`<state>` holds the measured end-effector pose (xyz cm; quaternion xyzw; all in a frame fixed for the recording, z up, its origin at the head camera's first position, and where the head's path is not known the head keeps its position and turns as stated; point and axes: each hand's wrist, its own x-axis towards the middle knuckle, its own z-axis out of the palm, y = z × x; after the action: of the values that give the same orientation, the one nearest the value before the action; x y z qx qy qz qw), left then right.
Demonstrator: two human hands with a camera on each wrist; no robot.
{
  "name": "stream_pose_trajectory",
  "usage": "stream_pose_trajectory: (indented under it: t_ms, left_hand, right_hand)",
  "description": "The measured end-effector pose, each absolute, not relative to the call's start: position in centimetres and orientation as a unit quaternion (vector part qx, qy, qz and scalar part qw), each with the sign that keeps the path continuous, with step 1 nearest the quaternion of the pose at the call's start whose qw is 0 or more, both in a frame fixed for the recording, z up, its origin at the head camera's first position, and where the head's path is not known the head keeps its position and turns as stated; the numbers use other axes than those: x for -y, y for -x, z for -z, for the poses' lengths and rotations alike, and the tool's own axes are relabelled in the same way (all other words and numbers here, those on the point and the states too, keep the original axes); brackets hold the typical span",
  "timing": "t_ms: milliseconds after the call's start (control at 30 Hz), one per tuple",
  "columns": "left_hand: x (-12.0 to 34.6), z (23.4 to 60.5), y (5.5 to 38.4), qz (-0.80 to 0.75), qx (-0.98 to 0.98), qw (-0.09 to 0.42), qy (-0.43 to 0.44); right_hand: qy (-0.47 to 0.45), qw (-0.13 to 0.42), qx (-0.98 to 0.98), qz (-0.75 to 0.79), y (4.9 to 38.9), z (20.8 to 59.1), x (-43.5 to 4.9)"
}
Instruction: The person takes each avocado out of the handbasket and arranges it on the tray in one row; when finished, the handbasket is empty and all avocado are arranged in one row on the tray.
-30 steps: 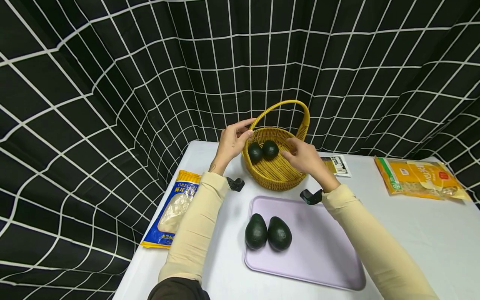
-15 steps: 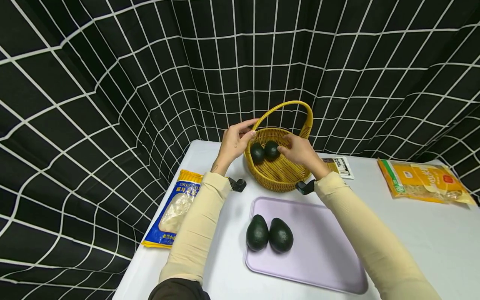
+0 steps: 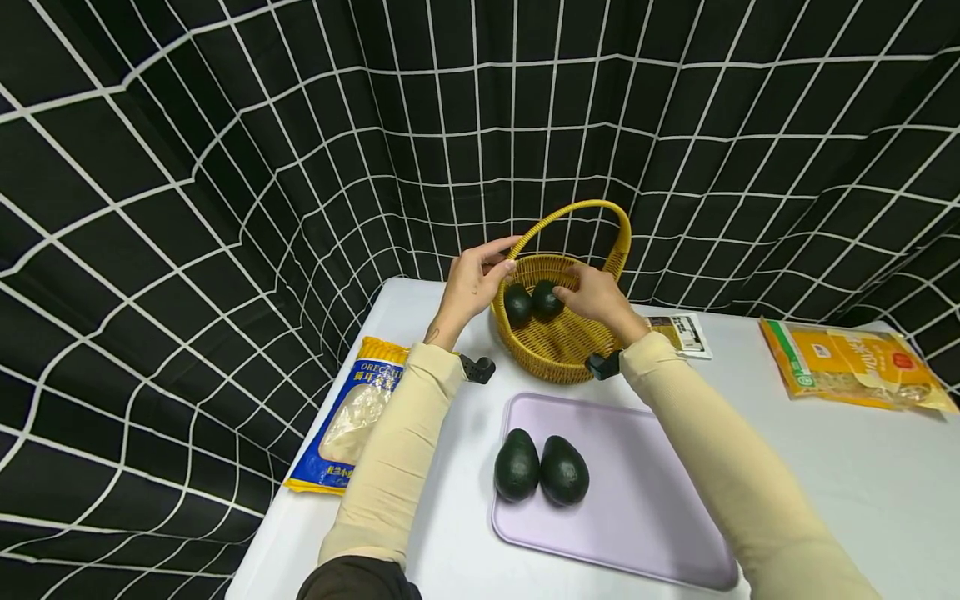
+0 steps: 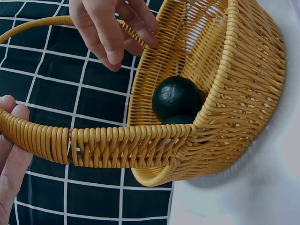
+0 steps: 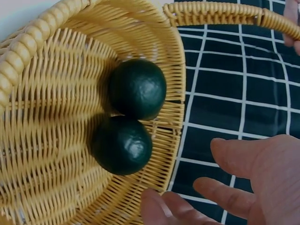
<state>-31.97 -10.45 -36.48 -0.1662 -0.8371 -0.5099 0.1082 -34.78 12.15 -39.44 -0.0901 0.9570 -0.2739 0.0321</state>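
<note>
My left hand grips one side of the handle of a yellow wicker basket, thumb in front and fingers behind. The basket is tilted, its mouth facing me. Inside it lie two dark green avocados, touching each other by the side wall. Over the basket's opening hovers my right hand, thumb and fingers spread apart with nothing between them. In the head view its thumb overlaps the edge of the right-hand avocado; the right wrist view shows a gap between its fingertips and the avocados.
Two more avocados lie side by side on a lilac tray in front of the basket. A blue-yellow pasta bag lies at left, a small packet behind my right wrist, an orange bag at far right. A black gridded curtain backs the table.
My right hand has moved left across the basket toward the avocados inside. The left hand keeps its grip on the handle. The view has shifted slightly.
</note>
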Motion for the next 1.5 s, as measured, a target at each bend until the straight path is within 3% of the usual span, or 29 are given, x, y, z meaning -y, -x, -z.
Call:
stream_pose_trajectory:
  t_ms: [1100, 1500]
  left_hand:
    - [10.6, 36.7, 31.8, 0.515, 0.829, 0.117, 0.186]
    - [10.7, 36.8, 31.8, 0.520, 0.824, 0.116, 0.193]
  right_hand:
    - [0.056, 0.092, -0.957, 0.271, 38.9, 43.9, -9.4]
    - [0.068, 0.102, -0.963, 0.240, 39.6, 43.8, -9.1]
